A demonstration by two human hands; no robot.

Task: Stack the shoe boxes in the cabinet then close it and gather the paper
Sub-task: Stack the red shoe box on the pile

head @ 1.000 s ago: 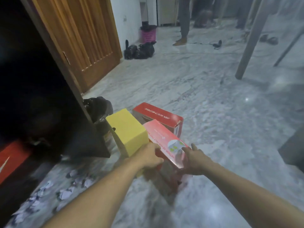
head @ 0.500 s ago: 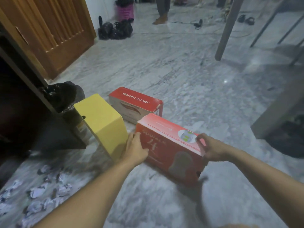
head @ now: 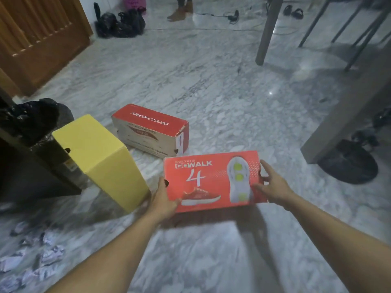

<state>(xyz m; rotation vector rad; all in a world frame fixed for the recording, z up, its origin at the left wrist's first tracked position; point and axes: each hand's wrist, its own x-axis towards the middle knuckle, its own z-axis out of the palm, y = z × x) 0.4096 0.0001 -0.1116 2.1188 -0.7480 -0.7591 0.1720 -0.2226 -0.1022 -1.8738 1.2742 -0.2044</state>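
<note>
Head view: orange Skechers GoWalk 4 shoe box (head: 211, 179) lid-up, gripped at its short ends by left hand (head: 164, 200) and right hand (head: 271, 186), yellow box (head: 99, 159) just beside its left edge, red-lidded Skechers box (head: 150, 130) beyond, bare marble floor (head: 211, 81) behind, crumpled paper (head: 31, 259) lower left.

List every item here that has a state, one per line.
GoWalk box: closed, gripped at both ends
left hand: grips its left end
right hand: grips its right end
yellow box: closed, standing on end
Skechers box: closed, lying on floor
paper scraps: crumpled, scattered
</note>
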